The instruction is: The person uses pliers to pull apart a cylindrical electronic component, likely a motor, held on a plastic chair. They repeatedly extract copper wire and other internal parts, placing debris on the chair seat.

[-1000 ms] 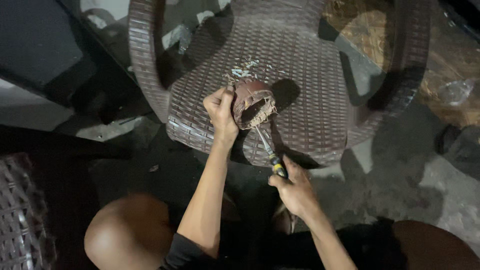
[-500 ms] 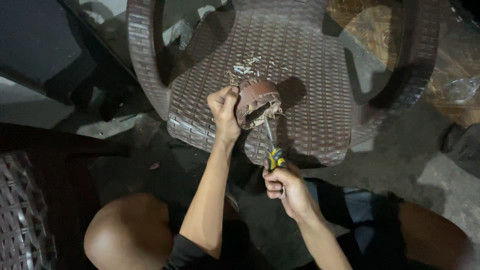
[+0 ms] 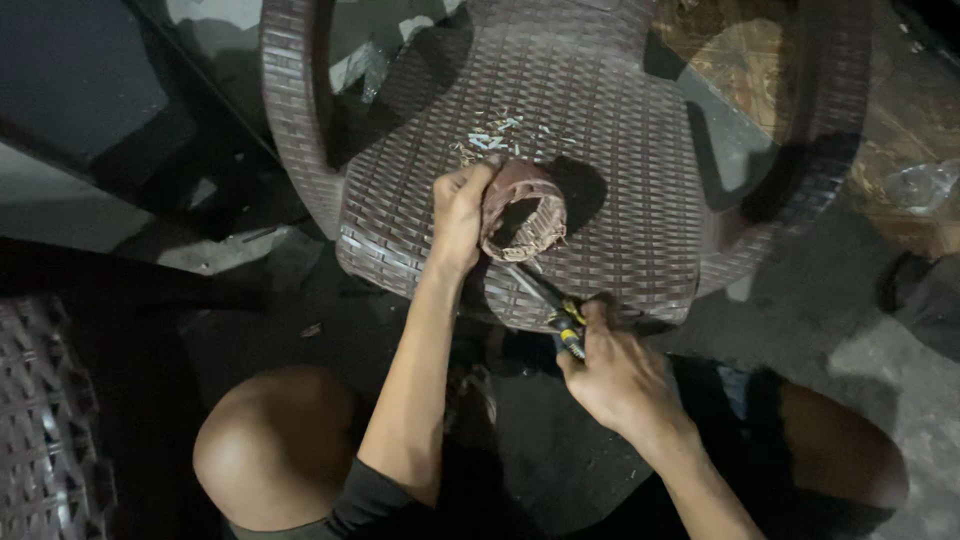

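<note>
The left hand (image 3: 462,213) grips a round, rusty-brown wound coil (image 3: 522,212) on its side on the seat of a brown woven plastic chair (image 3: 610,130). The right hand (image 3: 618,372) holds a screwdriver (image 3: 545,303) with a yellow-and-black handle, its shaft angled up to the coil's lower rim. Small pale scraps (image 3: 490,140) lie on the seat just behind the coil.

Dark brown woven-pattern chair (image 3: 600,150), centre and top of frame. Reddish-brown ring (image 3: 522,212) with tan wire strands, mid-frame. Yellow-and-black tool handle (image 3: 568,325) below it. Pale bluish scraps (image 3: 490,138) on the seat. Grey floor (image 3: 880,340), right.
</note>
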